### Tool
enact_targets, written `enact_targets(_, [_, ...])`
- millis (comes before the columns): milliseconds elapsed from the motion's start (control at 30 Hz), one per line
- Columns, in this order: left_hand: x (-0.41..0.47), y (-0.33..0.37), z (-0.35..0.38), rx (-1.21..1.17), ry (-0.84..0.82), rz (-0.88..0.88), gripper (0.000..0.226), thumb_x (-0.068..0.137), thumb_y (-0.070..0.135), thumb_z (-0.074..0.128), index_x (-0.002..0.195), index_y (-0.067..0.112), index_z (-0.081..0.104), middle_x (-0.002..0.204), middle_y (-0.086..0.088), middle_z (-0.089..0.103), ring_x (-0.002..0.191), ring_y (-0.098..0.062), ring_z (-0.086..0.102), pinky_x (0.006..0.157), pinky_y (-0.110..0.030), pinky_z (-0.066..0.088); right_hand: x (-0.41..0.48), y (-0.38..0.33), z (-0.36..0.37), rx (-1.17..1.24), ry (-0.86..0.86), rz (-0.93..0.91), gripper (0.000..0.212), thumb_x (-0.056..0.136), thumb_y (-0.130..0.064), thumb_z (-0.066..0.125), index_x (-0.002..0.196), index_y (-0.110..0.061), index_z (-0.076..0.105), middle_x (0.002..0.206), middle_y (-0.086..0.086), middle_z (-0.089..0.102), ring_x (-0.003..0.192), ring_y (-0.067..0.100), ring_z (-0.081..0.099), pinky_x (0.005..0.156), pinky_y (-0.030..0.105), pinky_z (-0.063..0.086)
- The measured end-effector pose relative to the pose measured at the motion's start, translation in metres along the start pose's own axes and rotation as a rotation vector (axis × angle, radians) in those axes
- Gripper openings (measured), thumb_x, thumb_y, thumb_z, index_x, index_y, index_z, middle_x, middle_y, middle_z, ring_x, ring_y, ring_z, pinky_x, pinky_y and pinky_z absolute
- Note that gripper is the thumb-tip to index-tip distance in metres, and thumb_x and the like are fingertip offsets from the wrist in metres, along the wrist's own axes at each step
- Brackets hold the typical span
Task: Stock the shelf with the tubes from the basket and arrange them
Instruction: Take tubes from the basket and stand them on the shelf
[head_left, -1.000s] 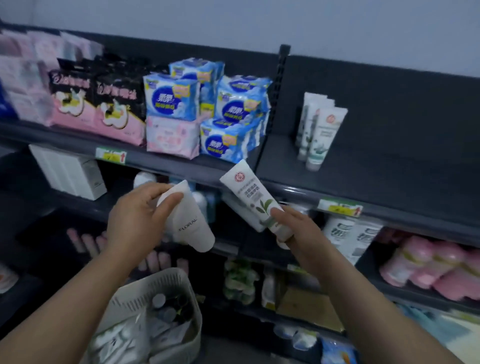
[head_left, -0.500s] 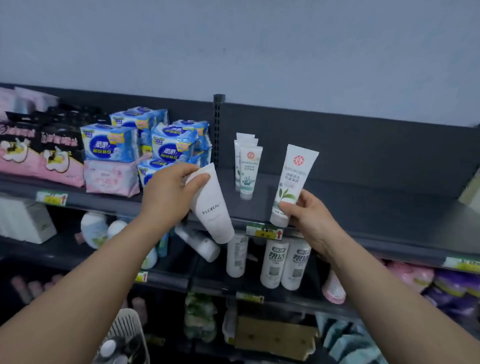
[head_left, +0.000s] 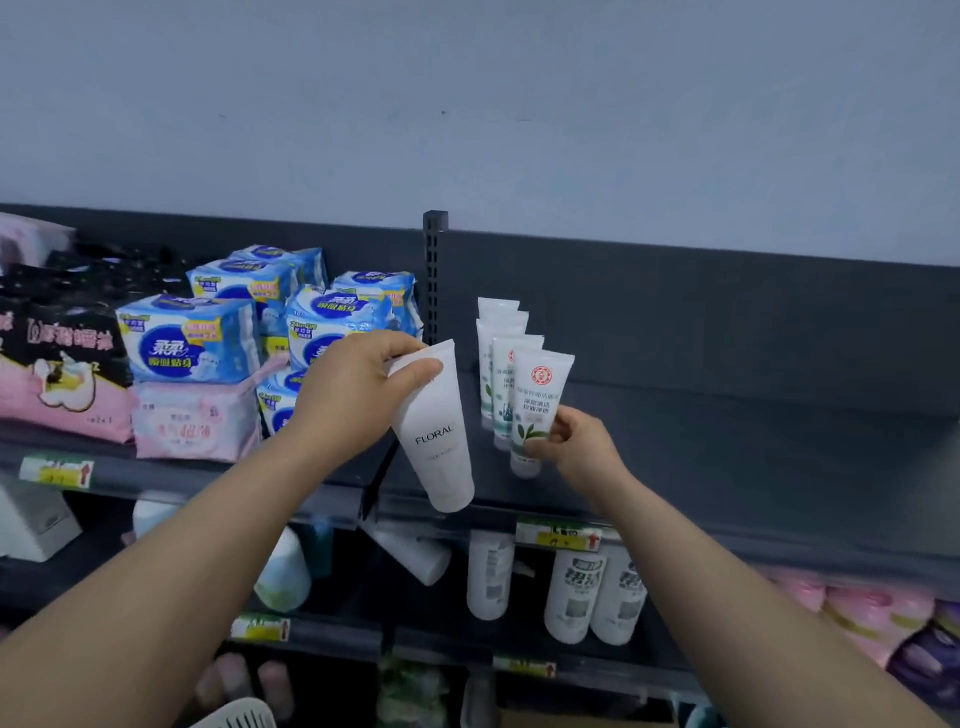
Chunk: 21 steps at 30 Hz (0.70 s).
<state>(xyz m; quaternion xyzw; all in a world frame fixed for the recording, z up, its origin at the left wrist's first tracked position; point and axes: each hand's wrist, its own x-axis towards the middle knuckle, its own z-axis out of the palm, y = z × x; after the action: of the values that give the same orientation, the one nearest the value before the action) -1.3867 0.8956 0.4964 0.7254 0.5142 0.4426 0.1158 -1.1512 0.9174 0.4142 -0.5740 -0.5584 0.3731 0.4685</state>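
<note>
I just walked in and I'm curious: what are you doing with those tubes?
A person is stocking the top shelf. The right hand holds a green-leaf tube upright in front of the row of tubes standing there. The left hand grips a white FLORAL tube by its flat end, not yet placed.

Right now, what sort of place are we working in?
Most likely a shop's personal-care aisle: dark tiered shelving with price tags on its edges, stacked blue pad packs at left, and a row of white tubes standing on the top shelf.
</note>
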Motion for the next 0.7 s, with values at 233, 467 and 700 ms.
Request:
enact_targets(233, [0.024, -0.014, -0.003, 0.003, -0.071, 0.024, 0.007, 0.086, 0.037, 0.065, 0.089, 0.032, 0.068, 0.084, 0.017, 0.067, 0.086, -0.011, 0.062, 0.078, -0.037, 0.050, 0.016, 0.009, 0.015, -0.081, 0.006, 0.020, 0.031, 0.077, -0.002, 0.074, 0.104, -0.010, 0.062, 0.100, 0.000, 0.073, 0.090, 0.013, 0.068, 0.082, 0.027, 0.054])
enact_targets(467, [0.028, -0.014, -0.004, -0.019, -0.140, 0.053, 0.015, 0.087, 0.037, 0.063, 0.074, 0.044, 0.059, 0.079, 0.020, 0.065, 0.080, -0.007, 0.060, 0.073, -0.038, 0.050, 0.019, 0.008, 0.027, -0.096, -0.037, -0.028, 0.031, 0.080, -0.002, 0.071, 0.109, -0.009, 0.062, 0.103, -0.002, 0.072, 0.088, 0.005, 0.067, 0.072, 0.012, 0.052])
enact_targets(700, [0.031, -0.007, -0.001, -0.100, -0.215, 0.084, 0.013, 0.086, 0.036, 0.064, 0.073, 0.036, 0.066, 0.073, 0.019, 0.068, 0.072, 0.000, 0.060, 0.069, -0.034, 0.049, 0.014, 0.010, 0.020, -0.277, 0.033, -0.093, 0.031, 0.076, -0.023, 0.077, 0.104, -0.018, 0.066, 0.091, -0.009, 0.070, 0.081, 0.008, 0.064, 0.078, 0.025, 0.052])
